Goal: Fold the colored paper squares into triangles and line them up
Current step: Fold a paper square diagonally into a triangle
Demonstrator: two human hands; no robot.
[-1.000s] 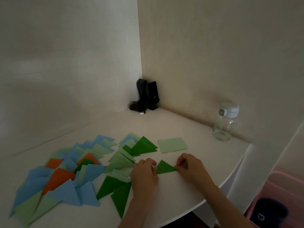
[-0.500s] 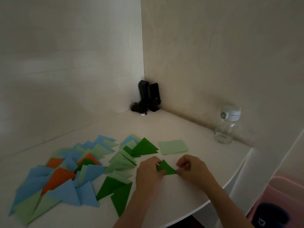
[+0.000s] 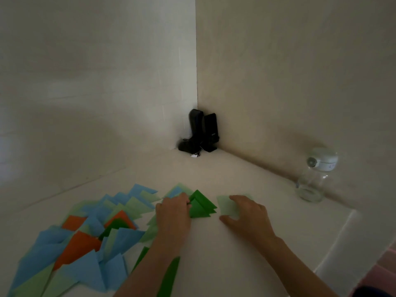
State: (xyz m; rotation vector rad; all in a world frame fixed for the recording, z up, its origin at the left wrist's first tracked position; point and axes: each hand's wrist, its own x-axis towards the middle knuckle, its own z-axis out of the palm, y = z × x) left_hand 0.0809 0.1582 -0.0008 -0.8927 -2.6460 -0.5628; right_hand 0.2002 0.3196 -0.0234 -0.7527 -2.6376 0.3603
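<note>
two hands | left at dark green triangles | right on light green square

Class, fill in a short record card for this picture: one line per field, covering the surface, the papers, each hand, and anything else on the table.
surface: pale table set in a wall corner
folded pile: blue, light green and orange triangles, overlapping, on the left
dark green triangles: stacked beside the pile
left hand: at the edge of the dark green triangles; grip unclear
right hand: fingers spread flat on the light green square
unfolded sheet: the light green square, lying flat
other items: clear bottle with white cap by the right wall; black speakers in the corner
</note>
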